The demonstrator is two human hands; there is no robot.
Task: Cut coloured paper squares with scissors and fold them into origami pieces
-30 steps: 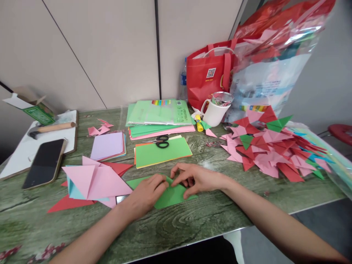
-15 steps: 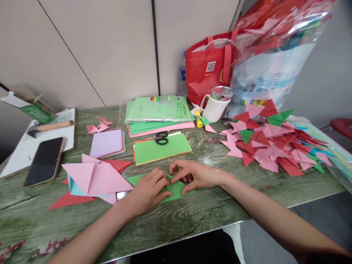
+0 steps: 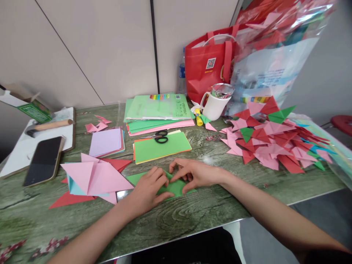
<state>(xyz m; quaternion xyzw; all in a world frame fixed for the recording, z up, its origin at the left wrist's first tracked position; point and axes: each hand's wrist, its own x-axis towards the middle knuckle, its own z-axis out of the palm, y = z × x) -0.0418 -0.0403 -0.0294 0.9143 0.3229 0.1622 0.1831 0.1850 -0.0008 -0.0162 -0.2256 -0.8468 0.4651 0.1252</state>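
A sheet of green paper (image 3: 178,188), partly folded, lies flat on the table near its front edge. My left hand (image 3: 150,186) rests on its left part, fingers curled and thumb stretched along the paper. My right hand (image 3: 195,173) holds the right part, with the index finger and thumb touching the paper and the other fingers bent in. The hands cover much of the sheet, so its folds show only in part. Just left of my left hand lies a pile of folded pink, blue and red paper (image 3: 103,179).
Behind the hands, black scissors (image 3: 161,139) lie on a stack of green paper strips (image 3: 162,149). A white mug (image 3: 217,106) and yellow glue stick (image 3: 198,118) stand farther back. At the right is a heap of folded paper pieces (image 3: 271,137); at the left, a phone (image 3: 44,161) and a hammer (image 3: 53,125).
My left thumb has shifted slightly over the green paper. Otherwise both hands stay in nearly the same place, and the camera view has tilted a little.
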